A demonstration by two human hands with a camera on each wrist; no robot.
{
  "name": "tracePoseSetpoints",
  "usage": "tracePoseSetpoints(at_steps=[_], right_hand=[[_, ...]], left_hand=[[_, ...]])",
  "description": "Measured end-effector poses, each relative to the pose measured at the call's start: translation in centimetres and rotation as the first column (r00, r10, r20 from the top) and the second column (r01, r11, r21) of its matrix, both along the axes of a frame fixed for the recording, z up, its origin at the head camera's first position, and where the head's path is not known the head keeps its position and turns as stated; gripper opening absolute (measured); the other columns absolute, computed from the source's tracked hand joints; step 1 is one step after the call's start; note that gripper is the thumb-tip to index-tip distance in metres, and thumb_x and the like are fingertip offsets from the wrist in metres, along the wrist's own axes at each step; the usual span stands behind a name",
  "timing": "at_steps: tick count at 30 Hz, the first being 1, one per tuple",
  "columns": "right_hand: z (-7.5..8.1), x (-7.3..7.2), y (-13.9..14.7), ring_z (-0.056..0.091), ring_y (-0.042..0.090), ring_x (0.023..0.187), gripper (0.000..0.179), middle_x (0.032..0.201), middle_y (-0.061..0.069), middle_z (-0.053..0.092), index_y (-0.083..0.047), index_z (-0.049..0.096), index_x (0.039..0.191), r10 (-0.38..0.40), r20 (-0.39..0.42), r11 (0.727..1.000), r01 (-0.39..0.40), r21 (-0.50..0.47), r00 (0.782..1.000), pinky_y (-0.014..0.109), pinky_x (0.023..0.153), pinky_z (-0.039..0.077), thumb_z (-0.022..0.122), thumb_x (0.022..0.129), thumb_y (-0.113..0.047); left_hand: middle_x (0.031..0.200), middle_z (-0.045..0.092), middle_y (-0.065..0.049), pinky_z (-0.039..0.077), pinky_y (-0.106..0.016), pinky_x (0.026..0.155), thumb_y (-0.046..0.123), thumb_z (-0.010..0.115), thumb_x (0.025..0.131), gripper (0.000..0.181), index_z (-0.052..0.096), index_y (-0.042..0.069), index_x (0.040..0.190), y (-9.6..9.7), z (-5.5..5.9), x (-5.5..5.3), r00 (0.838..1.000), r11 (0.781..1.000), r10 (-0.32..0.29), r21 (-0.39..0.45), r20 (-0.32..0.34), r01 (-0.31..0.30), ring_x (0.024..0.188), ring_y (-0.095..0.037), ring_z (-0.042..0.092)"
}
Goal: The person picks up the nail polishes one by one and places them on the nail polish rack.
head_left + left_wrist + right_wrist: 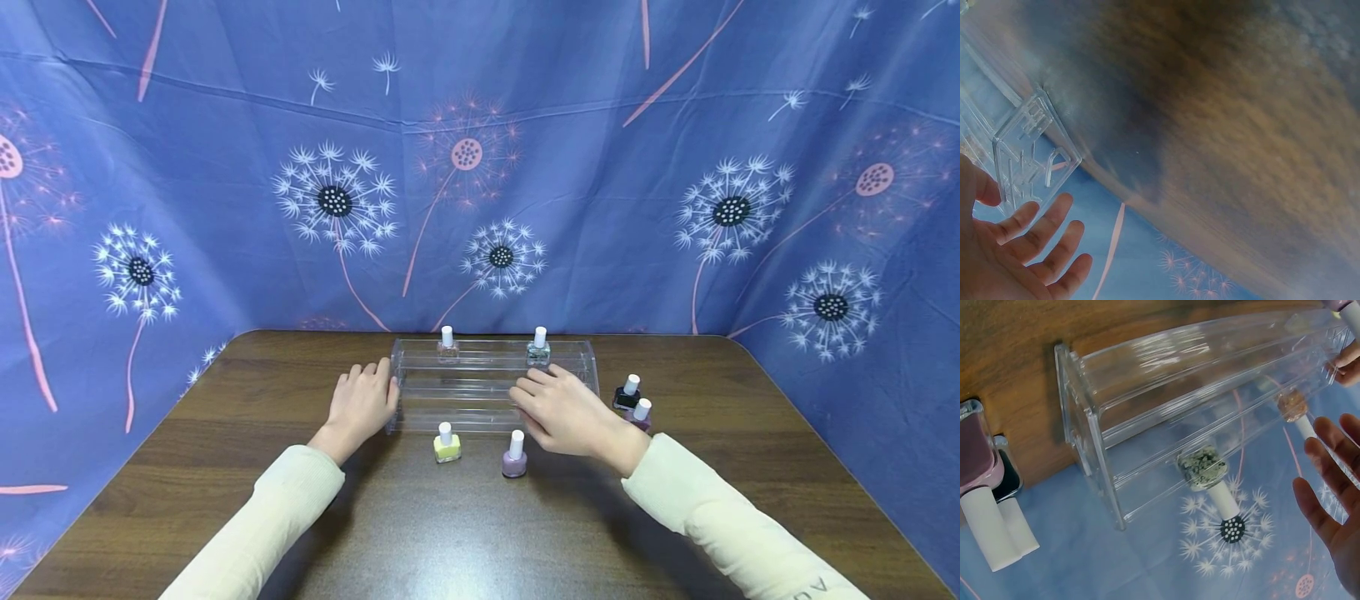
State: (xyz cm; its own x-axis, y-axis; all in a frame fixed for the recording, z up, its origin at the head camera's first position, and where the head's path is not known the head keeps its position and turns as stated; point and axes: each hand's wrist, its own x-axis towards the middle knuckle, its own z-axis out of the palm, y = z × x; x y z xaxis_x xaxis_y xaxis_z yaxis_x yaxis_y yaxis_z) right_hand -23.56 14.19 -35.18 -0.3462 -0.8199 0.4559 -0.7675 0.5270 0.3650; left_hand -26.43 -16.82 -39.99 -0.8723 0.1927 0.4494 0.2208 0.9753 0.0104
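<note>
A clear acrylic tiered rack [480, 385] stands on the table. My left hand [363, 402] is at its left end; in the left wrist view the thumb and index finger hold the edge of the clear side panel [1038, 147], the other fingers spread loosely. Over the rack's right part hovers my right hand [562, 412], empty, with relaxed fingers apart in the right wrist view. On the back tier sit a glittery pinkish nail polish bottle [447, 350] and a green-flecked one [1204, 467]. Yellow polish [447, 448] and lilac polish [514, 463] stand in front of the rack.
Right of the rack, a black polish bottle [626, 398] and a plum polish bottle [975, 450] stand close together, by my right wrist. The brown wooden table [420, 533] meets a blue dandelion-print cloth [600, 208] behind and at both sides.
</note>
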Motion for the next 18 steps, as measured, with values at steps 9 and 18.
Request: tracePoseSetpoints(at_steps=[9, 18], right_hand=[[-0.1, 0.8, -0.2, 0.052, 0.014, 0.074, 0.008, 0.08, -0.005, 0.059, -0.015, 0.056, 0.085, 0.023, 0.004, 1.0, -0.023, -0.004, 1.0, 0.028, 0.058, 0.037, 0.058, 0.081, -0.022], [-0.8, 1.4, -0.3, 0.052, 0.011, 0.074, 0.008, 0.08, -0.008, 0.059, -0.018, 0.057, 0.084, 0.066, 0.024, 0.998, -0.067, 0.01, 0.997, 0.028, 0.059, 0.036, 0.057, 0.084, -0.026]], left_hand=[[0.091, 0.065, -0.017, 0.046, -0.048, 0.069, 0.025, 0.048, 0.09, 0.033, 0.054, 0.0, 0.111, 0.0, 0.0, 0.0, 1.0, 1.0, 0.005, 0.002, 0.005, -0.005, 0.084, -0.037, 0.059], [0.089, 0.064, -0.017, 0.046, -0.048, 0.069, 0.025, 0.047, 0.09, 0.032, 0.054, 0.0, 0.11, 0.1, 0.2, 0.1, 1.0, 1.0, 0.002, -0.006, 0.004, -0.002, 0.082, -0.037, 0.059]])
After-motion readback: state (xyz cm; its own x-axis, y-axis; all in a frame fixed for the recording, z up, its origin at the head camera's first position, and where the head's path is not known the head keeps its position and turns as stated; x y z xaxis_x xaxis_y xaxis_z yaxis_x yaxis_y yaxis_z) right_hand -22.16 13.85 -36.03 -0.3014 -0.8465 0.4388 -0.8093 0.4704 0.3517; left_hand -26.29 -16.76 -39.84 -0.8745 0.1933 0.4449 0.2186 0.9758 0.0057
